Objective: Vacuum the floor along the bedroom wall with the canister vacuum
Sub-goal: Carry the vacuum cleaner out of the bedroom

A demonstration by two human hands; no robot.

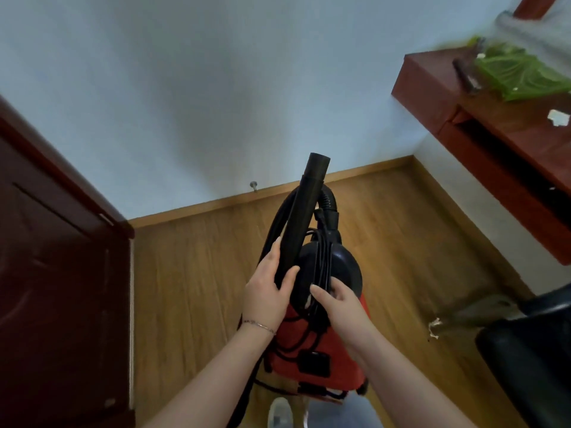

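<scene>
A red canister vacuum [312,344] with a black top [340,267] stands on the wooden floor [191,273] right in front of me. Its black tube [306,211] points up toward the white wall [216,88]. My left hand [268,291] grips the lower end of that tube together with the black hose [329,200]. My right hand [336,304] holds the bundle of black power cord [321,257] wound over the vacuum's top, fingers curled round it. More cord loops hang down the red body.
A dark red door [55,273] stands at the left. A red-brown desk [494,143] carrying a green bag [519,72] juts from the right wall. A black chair [531,350] sits lower right. A wooden skirting board [278,196] runs along the wall, with a doorstop [253,185] above it.
</scene>
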